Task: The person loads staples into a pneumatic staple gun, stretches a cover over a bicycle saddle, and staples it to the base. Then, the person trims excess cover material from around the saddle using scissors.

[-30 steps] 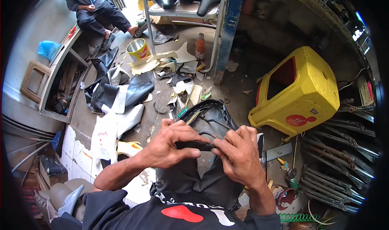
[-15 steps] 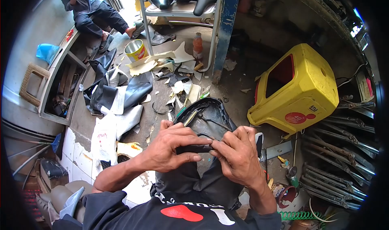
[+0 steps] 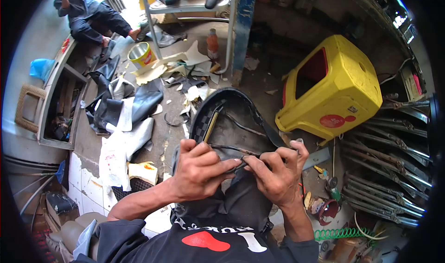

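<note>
A black curved piece [image 3: 197, 117] with a hoop-like rim and a checkered inner side stands over my lap. A yellowish strip and thin dark cords show inside it; I cannot tell its exact kind. My left hand [image 3: 199, 170] is closed on the near edge of the piece, thumb and forefinger pinching it. My right hand [image 3: 278, 172] pinches the same edge just beside the left fingertips, its other fingers partly raised. The fingertips of the two hands almost meet. Between them the gripped edge is mostly hidden.
A yellow plastic stool [image 3: 357, 84] lies tipped on the right, near stacked metal frames [image 3: 394, 156]. Scraps of dark and pale material [image 3: 139, 103], a yellow can [image 3: 142, 54] and an orange bottle [image 3: 212, 45] are ahead. Another person [image 3: 95, 17] sits at far left.
The curved piece now rises higher and more of its inside shows beyond my hands. My right fingers have loosened and lifted somewhat. The whole view has shifted slightly.
</note>
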Motion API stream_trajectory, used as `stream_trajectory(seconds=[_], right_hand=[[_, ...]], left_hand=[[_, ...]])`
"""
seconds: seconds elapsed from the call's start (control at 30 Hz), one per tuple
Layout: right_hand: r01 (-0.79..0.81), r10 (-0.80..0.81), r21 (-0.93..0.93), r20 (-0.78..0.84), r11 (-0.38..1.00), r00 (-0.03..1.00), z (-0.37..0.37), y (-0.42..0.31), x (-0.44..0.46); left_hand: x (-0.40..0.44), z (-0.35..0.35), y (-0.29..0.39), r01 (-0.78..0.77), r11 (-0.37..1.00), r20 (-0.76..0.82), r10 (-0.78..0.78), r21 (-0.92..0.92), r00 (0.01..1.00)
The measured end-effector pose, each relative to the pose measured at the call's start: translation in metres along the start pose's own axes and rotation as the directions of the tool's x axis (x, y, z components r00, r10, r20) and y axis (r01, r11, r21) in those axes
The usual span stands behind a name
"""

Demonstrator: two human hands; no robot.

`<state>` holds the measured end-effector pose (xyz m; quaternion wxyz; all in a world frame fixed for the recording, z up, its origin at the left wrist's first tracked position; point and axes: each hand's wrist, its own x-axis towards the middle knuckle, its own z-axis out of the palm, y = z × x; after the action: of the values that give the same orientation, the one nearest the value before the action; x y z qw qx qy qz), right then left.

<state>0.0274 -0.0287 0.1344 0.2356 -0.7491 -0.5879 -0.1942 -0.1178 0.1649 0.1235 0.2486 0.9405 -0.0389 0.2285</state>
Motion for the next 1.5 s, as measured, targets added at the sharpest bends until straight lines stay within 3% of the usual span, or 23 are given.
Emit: stream_trajectory(seconds=[0.07,0.1,0.17,0.2,0.27,0.33,0.47,0.5,0.6,0.63,0.7,0.77,0.83,0.9,0.93,1.0,1.07,1.13,1.17,1.2,1.3,1.37,1.5], right_hand=[[-0.126,0.125,-0.014,-0.045,0.992,0.991,-0.01,0.001,-0.023],[-0.238,0.236,-0.009,-0.108,0.971,0.966,-0.016,0.0,-0.038],[-0.527,0.525,0.038,-0.164,0.849,0.835,-0.016,0.007,-0.09],[-0.74,0.745,0.099,-0.019,0.666,0.667,-0.016,0.008,-0.119],[-0.862,0.857,-0.15,0.28,0.484,0.432,0.008,0.02,-0.227],[-0.742,0.883,-0.515,0.411,0.429,0.225,0.025,0.003,-0.33],[-0.626,0.926,-0.705,0.371,0.333,0.075,0.034,-0.002,-0.361],[-0.626,0.929,-0.709,0.364,0.323,0.068,0.036,0.002,-0.366],[-0.68,0.875,-0.708,0.435,0.188,-0.212,0.046,0.035,-0.366],[-0.761,0.878,-0.614,0.46,0.209,-0.13,0.042,0.041,-0.354],[-0.773,0.879,-0.63,0.406,0.072,-0.248,0.031,0.057,-0.321],[-0.963,0.937,-0.235,0.347,0.134,0.045,0.015,0.07,-0.323],[-0.967,0.91,-0.221,0.414,0.129,0.027,-0.019,0.077,-0.268],[-0.893,0.847,0.431,0.517,-0.13,0.126,-0.059,0.048,-0.197],[-0.89,0.851,0.437,0.509,-0.128,0.128,-0.073,0.04,-0.166],[-0.812,0.806,0.57,0.536,-0.124,0.253,-0.089,0.022,-0.122],[-0.834,0.778,0.541,0.479,0.103,0.407,-0.085,0.016,-0.107],[-0.776,0.667,0.447,0.413,0.445,0.62,-0.082,0.016,-0.097],[-0.775,0.665,0.442,0.413,0.451,0.622,-0.083,0.017,-0.097],[-0.85,0.714,0.462,0.504,0.253,0.486,-0.083,0.017,-0.097],[-0.886,0.754,0.457,0.553,0.079,0.353,-0.081,0.017,-0.099],[-0.83,0.634,0.438,0.543,0.345,0.55,-0.085,0.025,-0.085],[-0.853,0.636,0.34,0.568,0.396,0.522,-0.085,0.03,-0.085]], left_hand=[[-0.001,0.015,0.004,-0.147,0.963,-0.082,0.169,0.225,0.982],[-0.002,0.021,0.006,-0.146,0.968,-0.081,0.165,0.204,0.983],[-0.002,0.03,0.008,-0.187,0.923,-0.04,0.212,0.337,0.976],[0.0,0.034,0.008,-0.193,0.919,-0.038,0.219,0.343,0.975],[0.001,0.045,0.007,-0.205,0.918,-0.036,0.23,0.34,0.972],[0.008,0.053,0.006,-0.228,0.91,-0.038,0.257,0.346,0.966],[0.019,0.057,0.013,-0.293,0.874,-0.03,0.329,0.388,0.944],[0.021,0.057,0.014,-0.309,0.865,-0.022,0.345,0.397,0.938],[0.024,0.06,0.013,-0.314,0.856,-0.037,0.359,0.411,0.932],[0.023,0.061,0.014,-0.309,0.851,-0.031,0.354,0.424,0.935],[0.021,0.057,0.017,-0.322,0.856,-0.017,0.359,0.405,0.933],[0.023,0.06,0.018,-0.325,0.861,-0.004,0.354,0.391,0.935],[0.023,0.065,0.018,-0.317,0.86,-0.042,0.362,0.4,0.931],[0.023,0.067,0.021,-0.33,0.861,-0.022,0.367,0.386,0.93],[0.025,0.069,0.02,-0.33,0.858,-0.032,0.372,0.394,0.928],[0.028,0.07,0.02,-0.339,0.853,-0.035,0.383,0.398,0.923],[0.029,0.07,0.02,-0.344,0.853,-0.038,0.389,0.391,0.921],[0.027,0.07,0.02,-0.341,0.859,-0.047,0.387,0.382,0.921],[0.026,0.07,0.021,-0.339,0.862,-0.06,0.388,0.378,0.92],[0.025,0.07,0.021,-0.335,0.865,-0.071,0.387,0.374,0.919],[0.024,0.067,0.023,-0.345,0.86,-0.063,0.395,0.376,0.917],[0.024,0.068,0.023,-0.349,0.855,-0.064,0.402,0.383,0.914],[0.026,0.066,0.022,-0.366,0.845,-0.056,0.419,0.389,0.906]])
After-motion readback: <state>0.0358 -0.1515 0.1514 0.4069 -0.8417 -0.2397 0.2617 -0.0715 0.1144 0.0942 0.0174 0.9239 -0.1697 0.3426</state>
